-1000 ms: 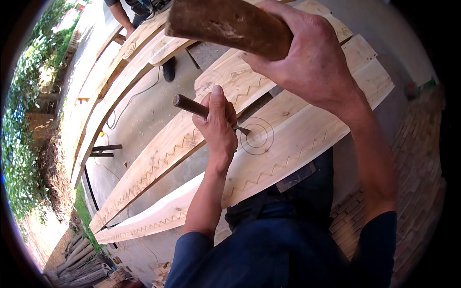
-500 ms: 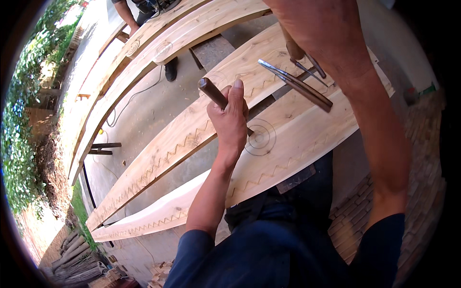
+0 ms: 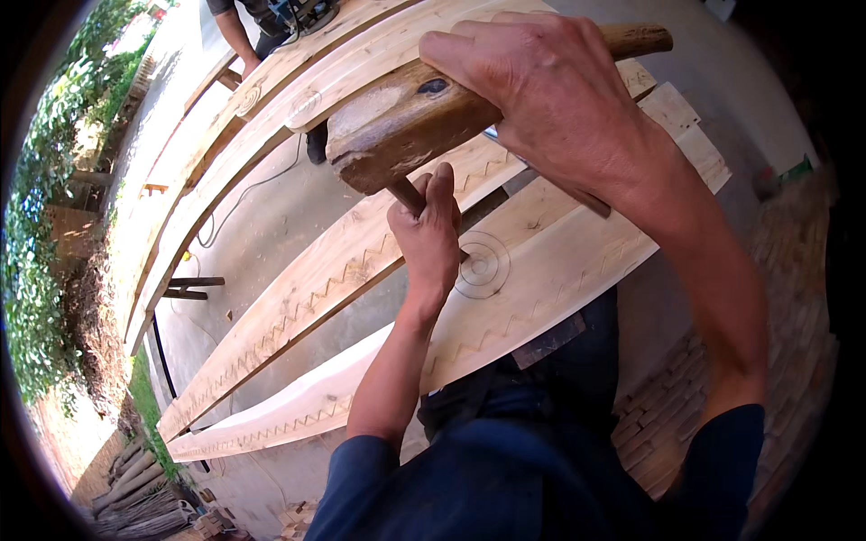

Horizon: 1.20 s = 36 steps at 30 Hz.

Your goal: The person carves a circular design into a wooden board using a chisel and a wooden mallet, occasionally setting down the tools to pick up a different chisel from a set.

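My left hand (image 3: 424, 234) is closed around a chisel (image 3: 406, 195), whose lower end meets a pale plank (image 3: 541, 288) beside a circle of carved or drawn rings (image 3: 481, 265). My right hand (image 3: 559, 108) grips a wooden mallet (image 3: 379, 135); the mallet's heavy head is over the chisel's top end, seemingly touching it. Other hand tools (image 3: 595, 206) lie on the planks, mostly hidden behind my right hand. A second long plank (image 3: 293, 320), marked with a zigzag, lies just beyond the first one.
A co-worker's arm (image 3: 233, 32) shows at the top left by a power tool (image 3: 293, 18) and curved beams (image 3: 180, 216) with circle carvings. A cord (image 3: 257, 185) runs over the concrete floor. Foliage (image 3: 41, 270), stacked logs (image 3: 135, 487) and bricks (image 3: 677, 406) lie around the edges.
My right hand lifted the mallet out to the upper right and has now brought it back down onto the chisel top. My left hand has shifted only slightly, still holding the chisel.
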### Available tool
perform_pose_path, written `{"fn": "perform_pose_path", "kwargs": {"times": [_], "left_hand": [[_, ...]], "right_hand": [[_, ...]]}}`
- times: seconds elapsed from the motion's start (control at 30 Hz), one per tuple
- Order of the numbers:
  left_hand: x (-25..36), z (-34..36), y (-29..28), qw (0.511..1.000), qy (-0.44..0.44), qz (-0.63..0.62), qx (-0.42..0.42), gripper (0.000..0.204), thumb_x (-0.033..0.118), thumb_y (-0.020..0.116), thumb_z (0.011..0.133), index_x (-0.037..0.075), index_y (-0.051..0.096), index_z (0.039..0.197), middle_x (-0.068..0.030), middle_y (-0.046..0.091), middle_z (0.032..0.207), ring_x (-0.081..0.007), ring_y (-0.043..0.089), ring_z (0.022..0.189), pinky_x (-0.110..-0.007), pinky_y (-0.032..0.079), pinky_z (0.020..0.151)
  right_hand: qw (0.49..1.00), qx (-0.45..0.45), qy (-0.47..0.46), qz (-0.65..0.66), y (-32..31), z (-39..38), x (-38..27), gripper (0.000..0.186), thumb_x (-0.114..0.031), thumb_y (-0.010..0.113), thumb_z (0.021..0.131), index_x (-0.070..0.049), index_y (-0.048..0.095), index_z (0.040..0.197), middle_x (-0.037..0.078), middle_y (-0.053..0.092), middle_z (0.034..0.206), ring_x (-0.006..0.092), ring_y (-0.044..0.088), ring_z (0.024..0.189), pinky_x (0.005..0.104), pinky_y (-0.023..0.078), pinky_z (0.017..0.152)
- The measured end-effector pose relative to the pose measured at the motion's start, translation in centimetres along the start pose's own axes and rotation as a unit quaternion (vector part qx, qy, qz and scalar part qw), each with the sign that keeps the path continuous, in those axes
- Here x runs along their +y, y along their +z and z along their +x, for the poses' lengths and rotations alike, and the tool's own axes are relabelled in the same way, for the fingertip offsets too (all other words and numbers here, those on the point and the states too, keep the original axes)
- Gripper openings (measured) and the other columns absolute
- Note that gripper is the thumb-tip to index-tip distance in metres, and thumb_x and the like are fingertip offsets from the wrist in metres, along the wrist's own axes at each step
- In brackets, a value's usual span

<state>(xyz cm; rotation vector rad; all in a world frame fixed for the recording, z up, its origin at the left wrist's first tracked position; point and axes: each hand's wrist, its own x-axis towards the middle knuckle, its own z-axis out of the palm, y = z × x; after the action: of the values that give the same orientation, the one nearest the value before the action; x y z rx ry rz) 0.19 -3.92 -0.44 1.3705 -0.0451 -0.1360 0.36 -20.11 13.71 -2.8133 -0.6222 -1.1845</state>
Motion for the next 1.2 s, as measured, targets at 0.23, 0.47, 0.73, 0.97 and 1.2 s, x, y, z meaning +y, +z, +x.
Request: {"fn": "perform_pose_path", "kwargs": {"times": [0.23, 0.47, 0.73, 0.97, 1.2], "left_hand": [[0.1, -0.1, 0.5, 1.0, -0.006, -0.008, -0.012, 0.043, 0.026, 0.066, 0.105, 0.013, 0.045, 0.07, 0.0055, 0.038, 0.057, -0.0055, 0.03, 0.048, -0.027, 0.023, 0.046], [1.5, -3.9, -3.9, 0.974, 0.097, -0.2, 0.037, 0.052, 0.033, 0.051, 0.113, 0.015, 0.031, 0.069, 0.0041, 0.027, 0.058, -0.0074, 0.021, 0.048, -0.027, 0.018, 0.045], [3.0, -5.1, -9.4, 0.964, 0.117, -0.169, 0.167, 0.055, 0.036, 0.049, 0.113, 0.016, 0.029, 0.066, 0.0034, 0.027, 0.06, -0.0083, 0.027, 0.051, -0.026, 0.022, 0.047], [2.5, -4.6, -8.5, 0.964, 0.082, -0.176, 0.181, 0.052, 0.036, 0.053, 0.111, 0.016, 0.034, 0.068, 0.0039, 0.029, 0.062, -0.0081, 0.031, 0.053, -0.025, 0.024, 0.048], [2.8, -4.6, -9.2, 0.956, 0.096, -0.197, 0.195, 0.05, 0.033, 0.054, 0.112, 0.012, 0.036, 0.071, 0.0023, 0.03, 0.061, -0.0085, 0.031, 0.052, -0.026, 0.025, 0.048]], "right_hand": [[1.0, -0.001, 0.013, 0.01, 0.0, -1.4, -1.2, 0.028, -0.002, 0.078, 0.079, -0.007, 0.065, 0.103, 0.012, 0.073, 0.086, 0.0282, 0.076, 0.082, 0.0419, 0.06, 0.072], [0.909, -0.029, 0.324, 0.262, -1.1, -7.7, -0.3, 0.038, -0.004, 0.08, 0.08, -0.005, 0.064, 0.115, 0.018, 0.074, 0.092, 0.0385, 0.075, 0.094, 0.043, 0.058, 0.078], [0.859, -0.251, 0.432, 0.111, 2.2, -22.0, -4.9, 0.057, -0.021, 0.088, 0.078, -0.002, 0.064, 0.126, 0.02, 0.074, 0.102, 0.0397, 0.074, 0.094, 0.047, 0.058, 0.081], [0.886, -0.26, 0.378, 0.064, 2.6, -22.5, -7.6, 0.07, -0.031, 0.091, 0.075, -0.004, 0.062, 0.132, 0.016, 0.07, 0.112, 0.0364, 0.071, 0.099, 0.0446, 0.057, 0.082], [0.9, -0.277, 0.336, 0.03, 1.9, -21.7, -9.6, 0.077, -0.041, 0.091, 0.073, -0.002, 0.062, 0.132, 0.014, 0.065, 0.105, 0.0318, 0.066, 0.099, 0.0421, 0.055, 0.078]]}}
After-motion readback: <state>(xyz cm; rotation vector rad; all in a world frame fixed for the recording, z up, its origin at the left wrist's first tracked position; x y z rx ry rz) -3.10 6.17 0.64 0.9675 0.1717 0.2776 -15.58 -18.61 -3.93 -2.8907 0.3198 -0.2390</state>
